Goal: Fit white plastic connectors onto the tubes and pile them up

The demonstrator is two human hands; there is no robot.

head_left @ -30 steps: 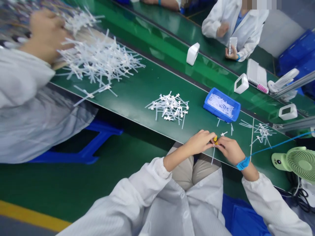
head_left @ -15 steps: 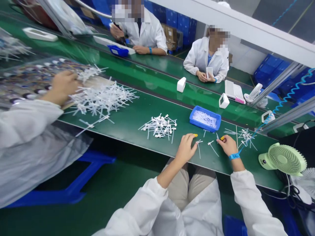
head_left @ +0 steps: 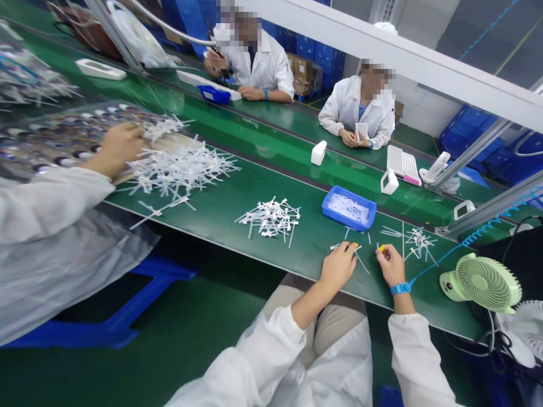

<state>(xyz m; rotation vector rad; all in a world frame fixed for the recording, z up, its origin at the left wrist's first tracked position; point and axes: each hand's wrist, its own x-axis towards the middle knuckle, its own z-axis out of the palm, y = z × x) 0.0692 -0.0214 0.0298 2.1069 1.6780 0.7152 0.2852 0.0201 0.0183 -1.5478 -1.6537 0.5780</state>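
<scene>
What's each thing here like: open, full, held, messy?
Blue tray: open, white strips inside
Middle pile: loosely heaped
Left hand: bent over white pieces, grip unclear
Right hand: pinched, apparently on a white strip
Blue wristband: fastened
Green fan: standing, running or not unclear

Green table (head_left: 207, 210) — big heap of white strips (head_left: 182, 169) toward left, smaller pile (head_left: 269, 219) mid, blue tray (head_left: 343, 221), loose strips (head_left: 362, 262) near it, small cluster (head_left: 419, 241) farther right — green fan (head_left: 482, 281) at right.
</scene>
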